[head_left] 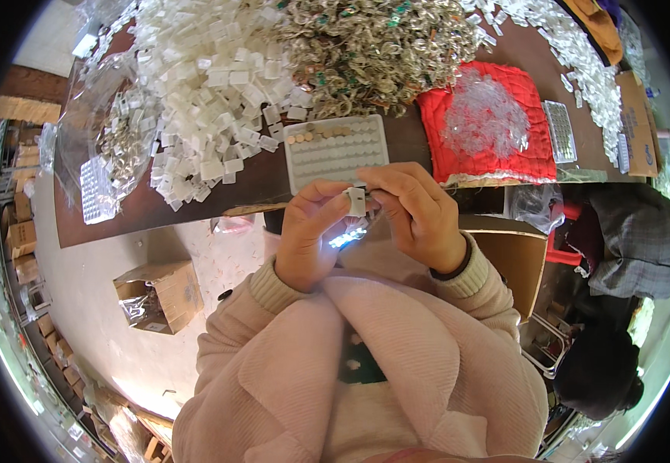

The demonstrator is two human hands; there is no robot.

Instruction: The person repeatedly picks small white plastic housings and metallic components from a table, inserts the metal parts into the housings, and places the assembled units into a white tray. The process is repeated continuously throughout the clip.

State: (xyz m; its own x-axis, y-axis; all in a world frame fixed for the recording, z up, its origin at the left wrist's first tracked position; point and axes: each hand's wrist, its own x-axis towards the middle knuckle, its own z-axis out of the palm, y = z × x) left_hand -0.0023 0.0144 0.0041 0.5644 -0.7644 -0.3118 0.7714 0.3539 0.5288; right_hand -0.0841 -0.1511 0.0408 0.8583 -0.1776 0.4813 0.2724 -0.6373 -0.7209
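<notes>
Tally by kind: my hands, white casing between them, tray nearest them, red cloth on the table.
Hands: 2 (left hand, right hand)
White casing: 1
Nearest tray: 1
Red cloth: 1
Total: 5

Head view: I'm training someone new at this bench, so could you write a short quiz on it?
1. Multiple choice. What lies on the red cloth?
a) round tan discs
b) a heap of thin, clear pieces
c) a cardboard box

2. True or false: the left hand and the right hand are close together, at a small white piece.

3. Fill in near or far: the round tan discs sit toward the ____ side of the pale tray, as seen by the person.

Key: 1 b; 2 true; 3 far.
</notes>
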